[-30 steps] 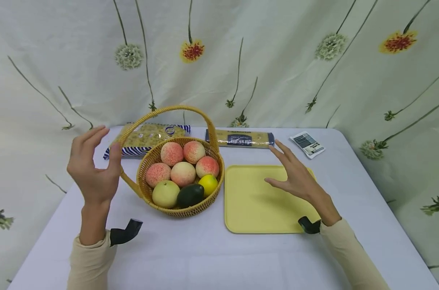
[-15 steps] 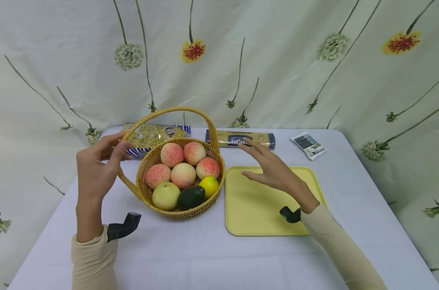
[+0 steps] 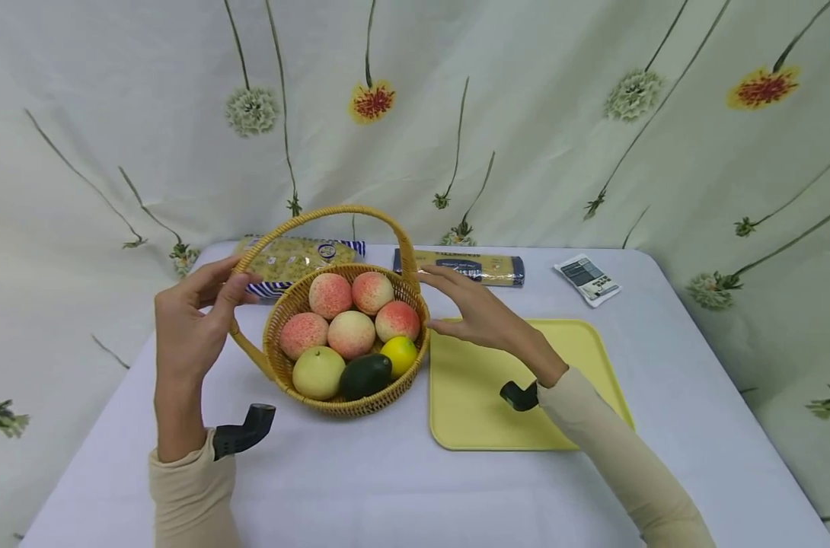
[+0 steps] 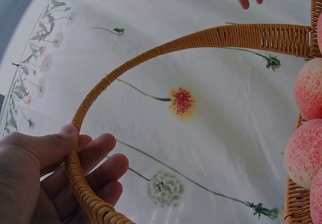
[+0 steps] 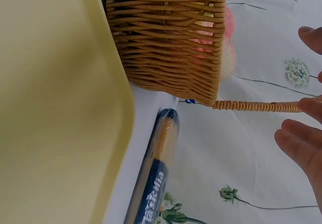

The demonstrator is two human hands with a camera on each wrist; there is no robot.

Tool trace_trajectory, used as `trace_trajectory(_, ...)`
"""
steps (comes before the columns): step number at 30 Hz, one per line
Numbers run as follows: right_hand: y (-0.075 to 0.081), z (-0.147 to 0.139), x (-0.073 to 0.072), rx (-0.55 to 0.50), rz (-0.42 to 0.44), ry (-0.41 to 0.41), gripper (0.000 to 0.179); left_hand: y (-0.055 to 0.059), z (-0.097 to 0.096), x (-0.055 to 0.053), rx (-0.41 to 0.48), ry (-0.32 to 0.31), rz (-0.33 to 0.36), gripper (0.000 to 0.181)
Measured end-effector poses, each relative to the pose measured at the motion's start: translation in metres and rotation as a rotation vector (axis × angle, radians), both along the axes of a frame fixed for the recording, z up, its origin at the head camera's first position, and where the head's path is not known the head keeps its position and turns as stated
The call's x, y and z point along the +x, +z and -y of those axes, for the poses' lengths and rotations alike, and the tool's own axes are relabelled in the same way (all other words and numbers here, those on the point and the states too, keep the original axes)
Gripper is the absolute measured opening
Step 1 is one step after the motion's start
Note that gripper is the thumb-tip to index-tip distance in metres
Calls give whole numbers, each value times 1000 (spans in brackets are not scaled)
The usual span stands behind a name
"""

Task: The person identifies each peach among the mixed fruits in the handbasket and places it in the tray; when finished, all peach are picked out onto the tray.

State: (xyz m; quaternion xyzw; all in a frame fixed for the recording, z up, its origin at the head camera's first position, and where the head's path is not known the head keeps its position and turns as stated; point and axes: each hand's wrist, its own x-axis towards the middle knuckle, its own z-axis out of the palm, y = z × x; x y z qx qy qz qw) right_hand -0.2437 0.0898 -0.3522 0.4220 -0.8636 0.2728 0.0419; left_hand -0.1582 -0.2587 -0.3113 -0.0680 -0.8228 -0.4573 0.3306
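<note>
A wicker basket (image 3: 387, 396) stands left of centre on the white-covered table, its arched handle (image 3: 349, 209) raised. In it lie several peaches (image 3: 351, 335), a pale green round fruit (image 3: 318, 373), a lemon (image 3: 399, 355) and a dark green avocado (image 3: 365, 377). My left hand (image 3: 192, 327) holds the handle's left side, thumb in front and fingers behind, as the left wrist view shows. My right hand (image 3: 480, 312) reaches over the tray to the basket's right side, its fingers extended, fingertips right at the base of the handle.
A yellow tray (image 3: 518, 411) lies just right of the basket. Behind stand a pasta bag (image 3: 292, 259), a long Pastificia-like labelled spaghetti packet (image 3: 486, 268) and a small white pouch (image 3: 588, 279). A flowered cloth (image 3: 525, 114) hangs behind the table.
My left hand has moved right and taken hold of the basket handle. My right hand has come left from over the tray to the basket's right side. The basket has stayed in place.
</note>
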Motion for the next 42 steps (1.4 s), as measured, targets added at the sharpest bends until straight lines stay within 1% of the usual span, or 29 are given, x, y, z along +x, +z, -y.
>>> trace_trajectory(8,5,23,-12,12,61,37,64,-1,-2,-1,-2,-8,-10,27)
trace_trajectory(13,11,36,-16,49,48,28,63,-1,-1,0,-7,-4,-12,27)
trace_trajectory(16,13,46,-18,84,56,43,64,0,0,0,-6,-3,-14,26)
trace_trajectory(19,11,56,-20,119,88,70,66,0,0,0,-4,-7,-13,27)
trace_trajectory(24,8,73,-27,133,145,105,73,-1,-1,1,-5,-12,-12,27)
trace_trajectory(28,4,85,-35,150,201,105,76,-2,-1,1,-6,-12,-9,27)
trace_trajectory(32,1,93,-46,179,242,87,77,-3,-2,2,-11,-10,-5,28)
trace_trajectory(38,-5,99,-62,180,311,84,76,-2,-1,2,-20,-16,-15,28)
trace_trajectory(42,-5,101,-65,210,347,91,75,-2,-1,2,-22,-12,-13,28)
